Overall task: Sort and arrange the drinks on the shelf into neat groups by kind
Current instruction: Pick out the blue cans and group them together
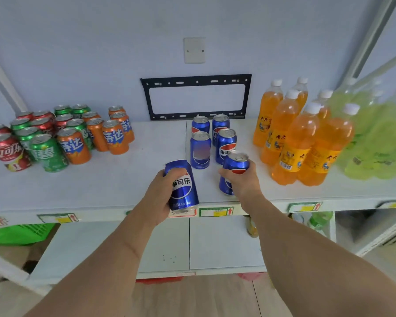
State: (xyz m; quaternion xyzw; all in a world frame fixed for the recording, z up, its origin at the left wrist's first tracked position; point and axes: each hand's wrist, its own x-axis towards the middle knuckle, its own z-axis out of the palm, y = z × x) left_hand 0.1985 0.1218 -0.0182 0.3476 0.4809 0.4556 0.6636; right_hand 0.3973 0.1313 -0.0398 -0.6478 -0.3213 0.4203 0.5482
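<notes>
- Your left hand (160, 197) grips a blue aluminium Pepsi can (182, 184), tilted, at the front edge of the white shelf (124, 179);
- Your right hand (242, 179) clamps a second blue Pepsi can (234, 165), just in front of four standing blue cans (200, 149) mid-shelf;
- Red, green and orange cans (73, 145) crowd the left end; orange plastic bottles (293, 143) the right.

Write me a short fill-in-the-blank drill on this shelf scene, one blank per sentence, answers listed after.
1. Each hand grips a ____ can: the left hand one, the right hand another.
2. Behind the hands, ____ blue cans stand upright in a block on the shelf.
3. The bottles right of that block hold ____ drink and have white caps.
4. The orange cans stand on the ____ side of the shelf.

Answers: blue; four; orange; left
</notes>
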